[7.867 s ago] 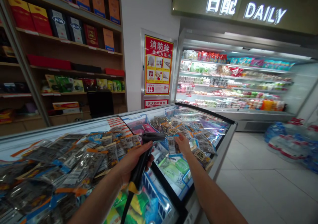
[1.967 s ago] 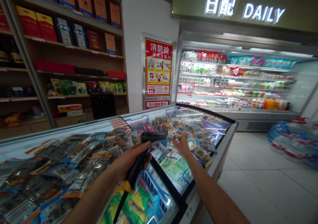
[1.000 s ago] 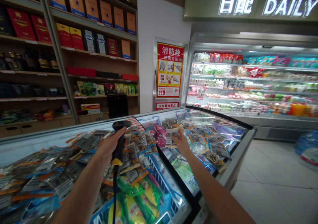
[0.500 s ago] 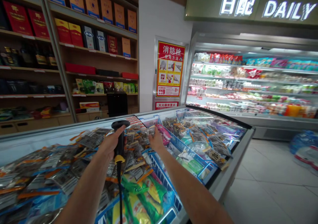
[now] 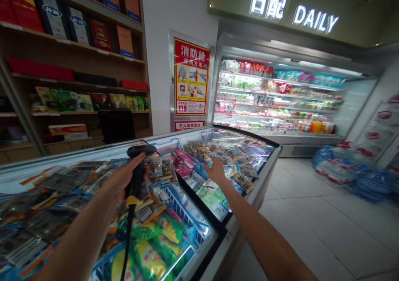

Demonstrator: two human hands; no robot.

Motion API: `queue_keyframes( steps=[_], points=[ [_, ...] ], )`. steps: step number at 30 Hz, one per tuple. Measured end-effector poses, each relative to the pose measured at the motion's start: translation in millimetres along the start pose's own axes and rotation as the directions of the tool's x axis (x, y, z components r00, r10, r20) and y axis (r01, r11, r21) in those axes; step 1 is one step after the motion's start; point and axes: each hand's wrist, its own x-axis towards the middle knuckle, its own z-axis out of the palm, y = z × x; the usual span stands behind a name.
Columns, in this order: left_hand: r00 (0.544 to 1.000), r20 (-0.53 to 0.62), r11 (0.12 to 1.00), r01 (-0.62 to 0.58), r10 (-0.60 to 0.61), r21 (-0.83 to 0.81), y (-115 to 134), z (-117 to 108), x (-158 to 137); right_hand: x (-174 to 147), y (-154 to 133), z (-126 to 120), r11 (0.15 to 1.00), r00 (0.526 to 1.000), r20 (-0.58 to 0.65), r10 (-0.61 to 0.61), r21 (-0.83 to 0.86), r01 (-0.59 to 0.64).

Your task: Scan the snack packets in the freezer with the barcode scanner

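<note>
My left hand (image 5: 124, 179) is wrapped round the grip of a black and yellow barcode scanner (image 5: 135, 181), whose cable hangs down in front. Under the scanner lies a heap of clear food packets (image 5: 71, 185) with orange and blue edges. My right hand (image 5: 216, 172) is stretched out over the far right part of the chest freezer, with thumb and forefinger apart. Close to its fingertips are more small packets (image 5: 204, 153); I cannot tell whether it touches one. A black lid edge (image 5: 202, 204) runs across the freezer to the left of my right forearm.
Green and yellow bags (image 5: 149, 256) fill a blue basket (image 5: 183, 208) at the near side. Pink packages (image 5: 182, 162) lie farther back. Beyond stand a lit refrigerated display (image 5: 277, 102) and water bottles (image 5: 374, 181) on the floor. Shelves (image 5: 90, 48) with boxes rise at left.
My right hand has moved right, from beside the packet heap, where a packet showed at its fingertips, to over the right section. The view has turned right. The left hand keeps the scanner.
</note>
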Motion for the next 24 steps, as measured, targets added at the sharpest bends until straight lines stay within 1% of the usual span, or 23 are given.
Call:
queue_keyframes(
  steps=[1,3,5,6,9,11,12,14,16,17,18,19,21,23,24],
  points=[
    [0.999,0.047,1.0,0.002,-0.002,-0.001,-2,6,-3,-3,15,-17,0.997,1.0,0.005,0.021,-0.081,-0.021],
    [0.993,0.118,1.0,0.007,-0.008,0.008,-4,20,-9,-12,40,-48,0.963,0.995,0.019,0.096,-0.257,-0.088],
    [0.99,0.143,0.999,-0.004,0.0,0.033,-7,33,-17,-24,58,-70,0.914,0.989,0.039,0.145,-0.389,-0.119],
    [0.988,0.156,0.999,-0.007,-0.002,0.052,-8,39,-21,-30,65,-77,0.891,0.985,0.053,0.162,-0.436,-0.123],
    [0.976,0.218,0.997,-0.014,-0.003,0.074,-14,53,-29,-40,80,-84,0.855,0.98,0.077,0.182,-0.505,-0.12],
    [0.967,0.256,0.998,-0.005,-0.012,0.066,-18,60,-32,-40,85,-82,0.863,0.985,0.06,0.163,-0.493,-0.113],
    [0.963,0.269,0.998,0.003,-0.019,0.063,-21,62,-33,-37,87,-80,0.88,0.989,0.044,0.144,-0.462,-0.108],
    [0.958,0.285,0.998,0.022,-0.039,0.064,-24,65,-34,-28,87,-75,0.94,0.995,-0.012,0.099,-0.326,-0.097],
    [0.957,0.286,0.997,0.036,-0.053,0.067,-26,67,-34,-17,85,-71,0.991,0.99,-0.106,0.09,-0.089,-0.099],
    [0.956,0.289,0.997,0.042,-0.058,0.062,-26,68,-34,-11,83,-68,0.992,0.982,-0.147,0.117,0.059,-0.109],
    [0.954,0.293,0.997,0.049,-0.063,0.053,-27,68,-34,-5,81,-64,0.968,0.972,-0.169,0.164,0.217,-0.126],
    [0.951,0.302,0.997,0.057,-0.068,0.043,-27,67,-34,0,78,-60,0.915,0.961,-0.162,0.226,0.375,-0.152],
    [0.945,0.319,0.997,0.069,-0.074,0.029,-27,67,-34,10,71,-49,0.742,0.934,-0.088,0.346,0.635,-0.215],
    [0.945,0.319,0.997,0.071,-0.076,0.026,-28,67,-34,16,65,-37,0.562,0.908,-0.006,0.419,0.787,-0.254],
    [0.945,0.32,0.997,0.067,-0.072,0.029,-28,67,-34,18,62,-31,0.499,0.902,0.023,0.432,0.827,-0.26]
  ],
)
